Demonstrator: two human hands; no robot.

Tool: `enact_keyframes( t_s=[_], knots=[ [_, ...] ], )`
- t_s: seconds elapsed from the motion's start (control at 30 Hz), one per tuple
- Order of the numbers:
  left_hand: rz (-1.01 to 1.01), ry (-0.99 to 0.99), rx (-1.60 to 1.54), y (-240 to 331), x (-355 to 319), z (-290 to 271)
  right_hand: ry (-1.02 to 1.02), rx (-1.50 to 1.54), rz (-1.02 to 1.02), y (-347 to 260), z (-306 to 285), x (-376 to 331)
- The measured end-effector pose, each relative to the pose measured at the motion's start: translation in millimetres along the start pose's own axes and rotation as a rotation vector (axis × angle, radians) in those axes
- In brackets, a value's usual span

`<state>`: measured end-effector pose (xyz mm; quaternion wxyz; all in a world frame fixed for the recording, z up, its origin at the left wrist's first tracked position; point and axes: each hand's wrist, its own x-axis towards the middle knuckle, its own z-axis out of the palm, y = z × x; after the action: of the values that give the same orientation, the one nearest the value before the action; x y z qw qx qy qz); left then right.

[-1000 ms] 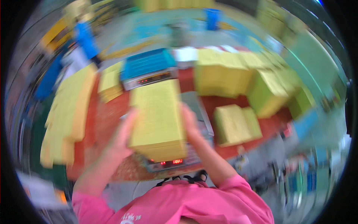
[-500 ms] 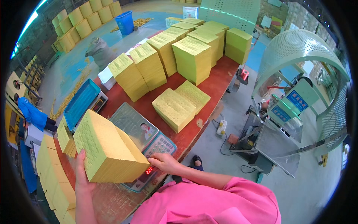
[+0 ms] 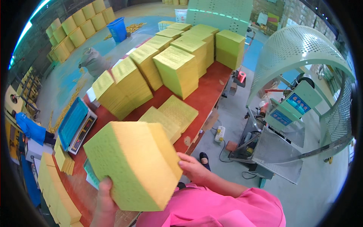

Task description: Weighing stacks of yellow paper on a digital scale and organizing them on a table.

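A: Left hand (image 3: 104, 198)?
B: Its fingers were closed on the lower edge of the yellow paper stack (image 3: 136, 162), which was held tilted above the red table (image 3: 206, 94).
A: Right hand (image 3: 193, 168)?
B: Its fingers were pressed flat against the stack's right side. A blue scale (image 3: 75, 125) sat further left on the table.

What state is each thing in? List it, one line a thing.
Yellow paper stack: lifted, tilted, held by both hands.
Left hand: gripping the stack's lower edge.
Right hand: pressed on the stack's right side.
Blue-topped scale: nothing on its platform.
Low stacks: flat on the red table.
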<state>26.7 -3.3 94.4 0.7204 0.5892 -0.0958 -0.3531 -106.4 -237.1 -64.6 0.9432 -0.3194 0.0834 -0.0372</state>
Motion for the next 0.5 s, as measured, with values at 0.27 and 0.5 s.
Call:
enact_keyframes(
  t_s=[0.27,0.5],
  knots=[
    [-0.194,-0.268,0.041,-46,188,188,0.383,-0.049,-0.215,-141,-159,10],
    [-0.296,-0.332,0.149,-81,341,313,0.542,-0.099,-0.193,-244,-300,65]
  ],
)
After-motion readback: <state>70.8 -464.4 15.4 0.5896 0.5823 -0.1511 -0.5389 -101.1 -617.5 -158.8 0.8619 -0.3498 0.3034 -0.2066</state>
